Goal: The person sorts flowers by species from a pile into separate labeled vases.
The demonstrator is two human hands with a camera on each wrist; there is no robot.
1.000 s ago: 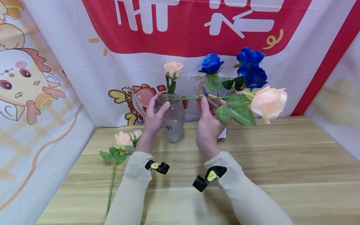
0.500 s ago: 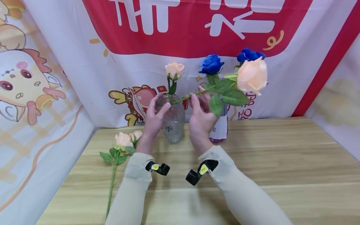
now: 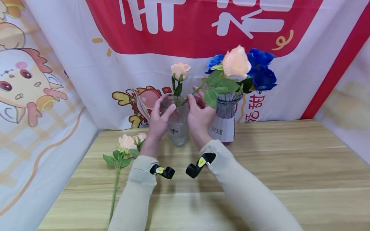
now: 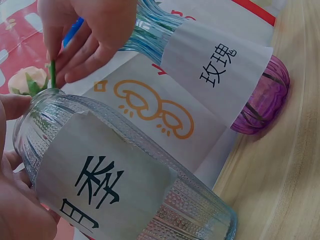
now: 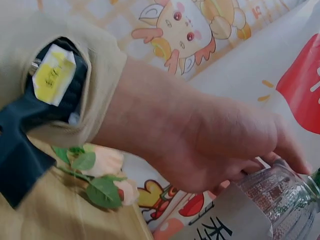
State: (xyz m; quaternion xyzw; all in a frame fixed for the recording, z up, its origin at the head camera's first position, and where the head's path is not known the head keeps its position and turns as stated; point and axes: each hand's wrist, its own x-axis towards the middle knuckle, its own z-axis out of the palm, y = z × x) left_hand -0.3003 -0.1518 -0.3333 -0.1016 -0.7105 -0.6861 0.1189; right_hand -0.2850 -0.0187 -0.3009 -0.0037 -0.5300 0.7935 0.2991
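Observation:
My left hand (image 3: 158, 123) grips the ribbed clear glass vase (image 3: 177, 141) near its rim, thumb and fingers around the neck. A paper label (image 4: 100, 185) with black characters covers its side. One small peach rose (image 3: 180, 70) stands upright in it. With my right hand (image 3: 200, 122) I pinch the green stem (image 4: 53, 75) of a larger peach rose (image 3: 237, 62), its lower end at the vase mouth. The bloom leans up to the right, overlapping blue roses behind it in the head view. In the right wrist view, my left hand (image 5: 215, 135) wraps the vase neck.
A blue-and-purple glass vase (image 4: 257, 107) with a white label holds blue roses (image 3: 262, 75) just right of my right hand. Peach roses (image 3: 127, 143) lie on the wooden table (image 3: 289, 166) at left. A printed cloth backdrop (image 3: 130, 67) stands close behind the vases.
My right hand has moved left to the clear vase, tilting the large peach rose from nearly level to more upright, its stem end at the mouth. The left hand stays on the vase.

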